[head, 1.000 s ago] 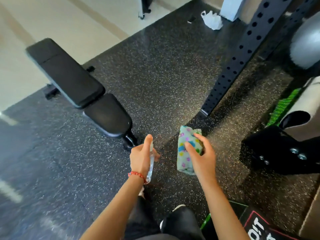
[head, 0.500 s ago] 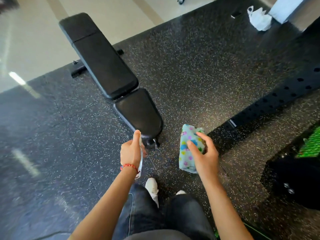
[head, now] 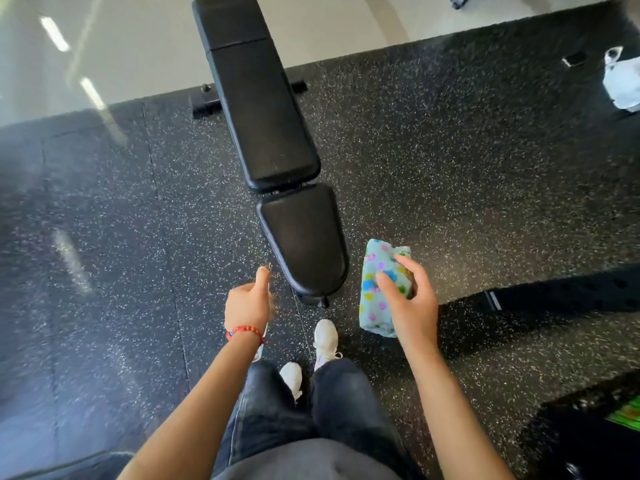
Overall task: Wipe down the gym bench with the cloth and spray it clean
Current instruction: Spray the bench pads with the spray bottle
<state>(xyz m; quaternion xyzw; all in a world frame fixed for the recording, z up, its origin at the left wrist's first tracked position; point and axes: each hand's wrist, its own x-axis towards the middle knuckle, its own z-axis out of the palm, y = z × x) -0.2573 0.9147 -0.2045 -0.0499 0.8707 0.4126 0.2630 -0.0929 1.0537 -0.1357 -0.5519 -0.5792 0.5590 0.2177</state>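
The person stands at the near end of the gym bench (head: 273,140), which runs away from them across the speckled rubber floor (head: 450,174); neither spraying nor wiping of the pads appears to have begun, so this reads as the approach step. The right hand (head: 412,306) grips a folded pale-blue cloth (head: 377,289) with coloured spots, thumb on top and fingers wrapped round it, just to the right of the bench's seat pad (head: 304,237) and above the floor, not touching the pad. The left hand (head: 247,304) is curled with the thumb raised, just left of the seat pad's near tip; a sliver of something pale shows below the wrist, probably the spray bottle, but the hand hides it and I cannot tell for sure what it holds. The next move likely calls for aiming the nozzle at the pad and misting it, then bringing the cloth across onto the vinyl and drawing it along the length. The bench's padding is black, smooth and slightly glossy, in two sections with a gap between. Beyond the bench's far end lies pale hard flooring (head: 138,46); far right of the bench sits a white bag (head: 623,84).
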